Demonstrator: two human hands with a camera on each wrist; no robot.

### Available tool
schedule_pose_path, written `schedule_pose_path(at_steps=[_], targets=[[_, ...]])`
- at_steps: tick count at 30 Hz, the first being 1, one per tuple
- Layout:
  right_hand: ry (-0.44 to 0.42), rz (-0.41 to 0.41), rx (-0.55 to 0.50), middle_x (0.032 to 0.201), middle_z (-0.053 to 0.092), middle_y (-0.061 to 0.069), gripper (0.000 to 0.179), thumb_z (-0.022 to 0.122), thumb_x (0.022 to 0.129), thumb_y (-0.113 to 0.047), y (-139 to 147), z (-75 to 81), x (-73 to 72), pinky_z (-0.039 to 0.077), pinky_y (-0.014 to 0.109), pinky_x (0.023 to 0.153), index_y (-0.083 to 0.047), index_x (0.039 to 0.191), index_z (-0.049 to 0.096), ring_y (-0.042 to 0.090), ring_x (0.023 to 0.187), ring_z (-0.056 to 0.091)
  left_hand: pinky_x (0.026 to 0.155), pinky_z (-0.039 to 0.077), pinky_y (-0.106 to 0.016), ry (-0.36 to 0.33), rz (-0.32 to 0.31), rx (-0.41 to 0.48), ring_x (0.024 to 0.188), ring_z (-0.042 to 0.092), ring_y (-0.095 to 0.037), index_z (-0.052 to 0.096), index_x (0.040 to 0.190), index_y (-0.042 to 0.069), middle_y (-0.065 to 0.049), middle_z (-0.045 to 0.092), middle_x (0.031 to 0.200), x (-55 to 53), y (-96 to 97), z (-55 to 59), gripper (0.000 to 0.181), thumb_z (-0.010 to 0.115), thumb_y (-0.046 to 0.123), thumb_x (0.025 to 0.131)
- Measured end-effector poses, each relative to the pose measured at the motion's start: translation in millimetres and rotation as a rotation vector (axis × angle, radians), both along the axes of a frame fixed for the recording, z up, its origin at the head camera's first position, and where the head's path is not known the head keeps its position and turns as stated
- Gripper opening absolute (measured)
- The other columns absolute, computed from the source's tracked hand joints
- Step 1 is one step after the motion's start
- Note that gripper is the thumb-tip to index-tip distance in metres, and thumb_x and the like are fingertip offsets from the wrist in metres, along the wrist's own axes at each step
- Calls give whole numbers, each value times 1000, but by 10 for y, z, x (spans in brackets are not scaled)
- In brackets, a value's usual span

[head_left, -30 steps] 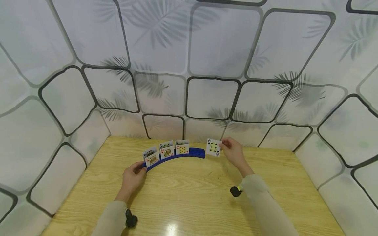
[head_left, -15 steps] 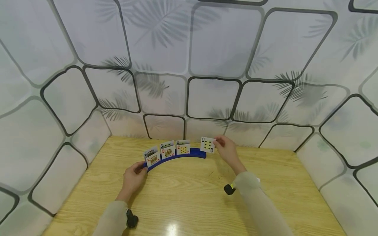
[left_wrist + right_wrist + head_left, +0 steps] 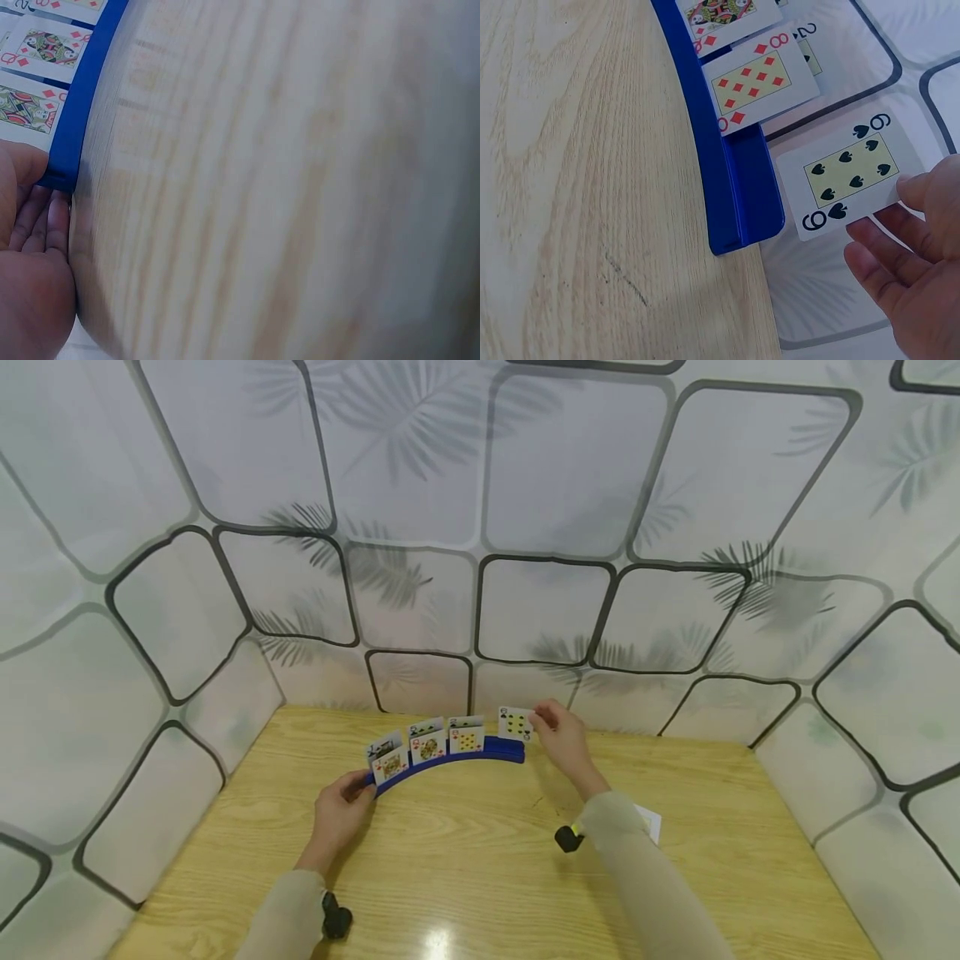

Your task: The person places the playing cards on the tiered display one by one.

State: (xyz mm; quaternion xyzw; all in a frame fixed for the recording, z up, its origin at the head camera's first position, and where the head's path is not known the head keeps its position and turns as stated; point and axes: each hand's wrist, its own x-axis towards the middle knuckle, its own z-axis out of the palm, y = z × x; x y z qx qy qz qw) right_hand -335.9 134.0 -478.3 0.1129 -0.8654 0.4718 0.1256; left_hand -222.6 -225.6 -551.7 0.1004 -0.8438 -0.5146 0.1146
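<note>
A curved blue card holder (image 3: 504,750) stands on the wooden table with three pairs of playing cards in its slots. My left hand (image 3: 341,814) grips the holder's left end, thumb (image 3: 28,161) on top. Between the thumb and fingers of my right hand (image 3: 566,742) is the six of spades (image 3: 851,176), face toward me. The card is just above and behind the holder's bare right end. Beside that bare stretch stands the eight of diamonds (image 3: 756,84), with a two of spades (image 3: 810,56) behind it. Left of these is the queen of diamonds (image 3: 46,49).
A white card (image 3: 652,823) lies on the table (image 3: 465,860), partly hidden by my right sleeve (image 3: 622,827). Patterned panels (image 3: 420,602) rise behind the table and on both sides. Small black cameras (image 3: 336,917) sit at my wrists.
My right hand has brought the six of spades leftward, from beyond the holder's right end to over it. The white card has come out from behind the right sleeve. My left hand stays put.
</note>
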Motion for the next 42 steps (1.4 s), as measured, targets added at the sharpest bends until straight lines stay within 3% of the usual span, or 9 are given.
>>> schedule_pose_path(at_steps=[5, 10, 17, 29, 33, 39, 42], targets=[[3, 5, -9, 105, 76, 17, 18, 66, 104, -16, -17, -6, -12, 59, 50, 89, -3, 115, 70, 32, 99, 71, 84, 45, -6, -13, -7, 4, 116, 71, -36, 68, 133, -5, -27, 71, 131, -11, 2, -8, 34, 66, 3, 100], [23, 7, 2, 102, 75, 15, 14, 67, 103, -14, -52, -43, -17, 59, 46, 85, -4, 113, 70, 30, 96, 71, 84, 48, -9, -5, -6, -2, 114, 71, -36, 69, 132, -5, -27, 71, 129, -9, 0, -19, 33, 66, 2, 99], [-36, 17, -15, 109, 75, 16, 17, 66, 105, -18, -91, -47, -7, 58, 49, 91, -5, 116, 70, 32, 102, 70, 83, 45, -6, -7, -6, 0, 116, 71, -37, 68, 132, -5, -27, 71, 130, -20, -5, -35, 34, 66, 3, 100], [-54, 47, -26, 112, 75, 17, 16, 65, 106, -17, -111, -100, -1, 59, 50, 90, -6, 115, 70, 33, 104, 71, 84, 44, -5, -7, -7, 8, 117, 70, -39, 67, 133, -6, -28, 70, 132, -16, -6, -15, 35, 66, 3, 100], [-69, 51, -27, 115, 75, 17, 17, 64, 106, -19, -102, -125, -4, 59, 49, 89, -7, 117, 69, 32, 105, 71, 87, 48, -9, -10, -6, 0, 117, 70, -38, 67, 133, -5, -28, 70, 132, -15, -7, -13, 35, 66, 3, 100], [-75, 53, -22, 114, 75, 17, 18, 64, 107, -20, -97, -134, -6, 60, 49, 89, -7, 118, 69, 33, 104, 72, 96, 55, -26, -25, -4, -8, 118, 70, -38, 67, 134, -5, -27, 70, 133, -8, -7, -10, 35, 65, 4, 100], [-74, 52, -13, 115, 75, 17, 19, 63, 107, -21, -96, -131, -3, 59, 50, 89, -7, 118, 69, 33, 104, 71, 94, 54, -22, -24, -6, -4, 118, 70, -38, 67, 134, -5, -27, 70, 133, -5, -4, 1, 35, 65, 4, 100]])
